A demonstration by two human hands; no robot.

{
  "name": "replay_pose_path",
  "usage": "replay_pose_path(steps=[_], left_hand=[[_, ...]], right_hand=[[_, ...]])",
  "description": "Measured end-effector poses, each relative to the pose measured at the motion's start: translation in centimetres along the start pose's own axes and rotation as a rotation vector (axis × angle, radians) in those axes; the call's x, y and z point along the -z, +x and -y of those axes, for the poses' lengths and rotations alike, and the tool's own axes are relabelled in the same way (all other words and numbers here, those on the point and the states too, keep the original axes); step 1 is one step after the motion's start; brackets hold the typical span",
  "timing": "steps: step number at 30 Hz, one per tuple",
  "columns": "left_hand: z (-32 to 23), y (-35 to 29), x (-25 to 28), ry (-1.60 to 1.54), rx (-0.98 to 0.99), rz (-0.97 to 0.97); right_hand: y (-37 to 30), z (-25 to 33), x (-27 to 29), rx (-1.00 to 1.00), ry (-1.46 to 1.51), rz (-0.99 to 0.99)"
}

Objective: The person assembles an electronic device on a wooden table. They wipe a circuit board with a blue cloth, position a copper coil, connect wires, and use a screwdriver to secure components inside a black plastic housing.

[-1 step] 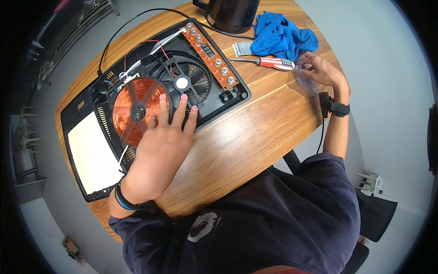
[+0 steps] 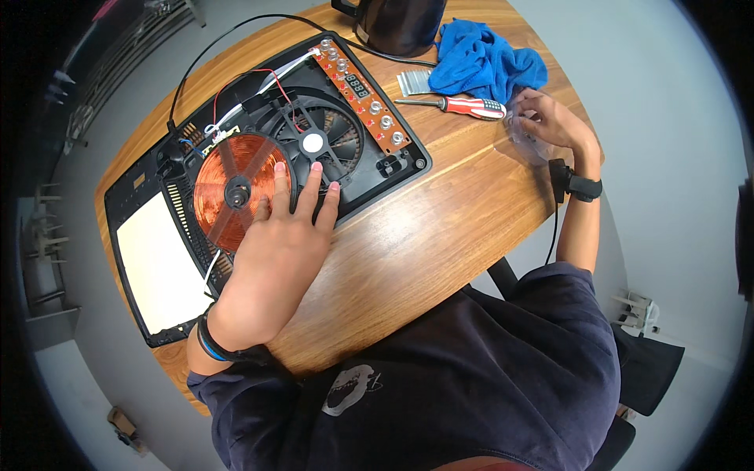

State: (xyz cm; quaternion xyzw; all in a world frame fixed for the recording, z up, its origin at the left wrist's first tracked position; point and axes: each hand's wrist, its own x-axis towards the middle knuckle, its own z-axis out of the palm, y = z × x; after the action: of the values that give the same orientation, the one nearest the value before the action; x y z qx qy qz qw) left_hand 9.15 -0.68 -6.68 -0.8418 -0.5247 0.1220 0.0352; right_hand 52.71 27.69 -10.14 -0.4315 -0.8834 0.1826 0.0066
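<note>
head view: our left hand [image 2: 276,235] lies flat, fingers spread and gripping nothing, on the opened black plastic induction cooker [image 2: 236,196], palm at its near edge. the fingertips [image 2: 280,168] rest on the right rim of the round copper-coloured wound coil [image 2: 236,191], which sits to the left of and just ahead of them; the black plastic fan [image 2: 330,141] with its white hub is just beyond the fingers (touching or not, we cannot tell). the cooker's long axis runs diagonally, from the pale glass panel [image 2: 161,267] at near left to the orange strip of circuit board [image 2: 363,94] at far right.

our right hand [image 2: 546,118] is well apart, at the far right edge of the round wooden table [image 2: 440,228], fingers curled around a small clear plastic piece [image 2: 525,135]; how firmly we cannot tell. just left of it lies a red-handled screwdriver [image 2: 459,106], shaft pointing left, with a crumpled blue cloth [image 2: 483,63] and a small ribbed metal block [image 2: 414,82] beside it. the left hand is plainly nearer the coil.
</note>
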Motion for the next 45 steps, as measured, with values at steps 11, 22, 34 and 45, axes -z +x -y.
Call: replay_pose_path(steps=[11, 22, 34, 45], left_hand=[[0.1, 0.1, 0.2, -0.053, 0.006, 0.002], [0.1, 0.1, -0.2, -0.044, 0.022, -0.029], [0.4, 0.1, -0.2, -0.017, 0.005, -0.037], [0.4, 0.0, -0.6, -0.025, 0.008, -0.046]], right_hand=[[0.1, 0.6, 0.7, -0.093, -0.046, -0.046], [-1.2, 0.2, -0.4, -0.138, 0.061, -0.051], [-0.5, 0.0, -0.2, -0.117, -0.022, 0.134], [-0.7, -0.3, 0.7, -0.122, -0.034, 0.117]])
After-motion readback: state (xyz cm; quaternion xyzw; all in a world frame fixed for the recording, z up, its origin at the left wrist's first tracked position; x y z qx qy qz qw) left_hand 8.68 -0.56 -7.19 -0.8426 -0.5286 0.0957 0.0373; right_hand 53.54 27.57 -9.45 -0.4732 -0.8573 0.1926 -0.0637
